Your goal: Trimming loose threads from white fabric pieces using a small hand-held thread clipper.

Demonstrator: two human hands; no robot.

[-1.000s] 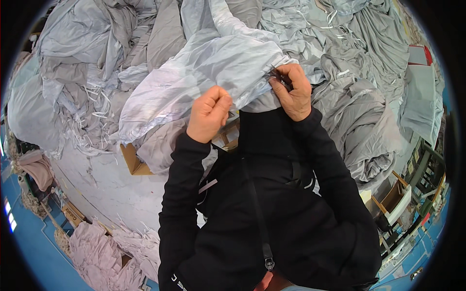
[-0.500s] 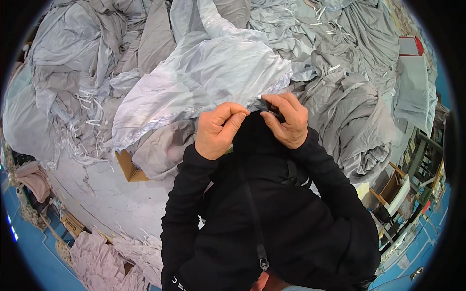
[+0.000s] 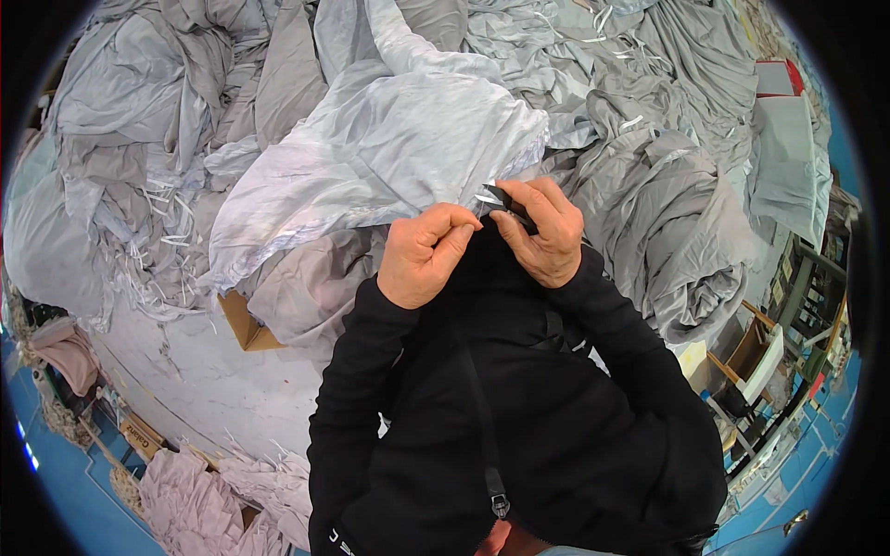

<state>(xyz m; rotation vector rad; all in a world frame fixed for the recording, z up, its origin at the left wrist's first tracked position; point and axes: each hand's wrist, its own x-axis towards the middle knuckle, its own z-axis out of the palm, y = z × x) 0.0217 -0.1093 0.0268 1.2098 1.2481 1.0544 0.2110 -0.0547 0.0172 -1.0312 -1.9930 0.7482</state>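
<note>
My left hand is closed in a pinch at the lower edge of a light grey-white cloth. A thin thread seems to run from its fingertips up to the cloth. My right hand grips a pair of small dark-handled thread snips between thumb and fingers. Their two pale blades stand apart, pointing left at the thread just above my left fingertips. The cloth spreads away from me over other fabric; part of the snips' handle is hidden in my right palm.
Heaps of grey fabric lie to the right, with more fabric at the far left. A cardboard box corner shows beside the white tabletop. Pinkish fabric sits low at the left; a cluttered rack stands at the right.
The snips in my right hand have turned so that their parted blades now show beside the thread. My left hand keeps its pinch, with only a slight shift.
</note>
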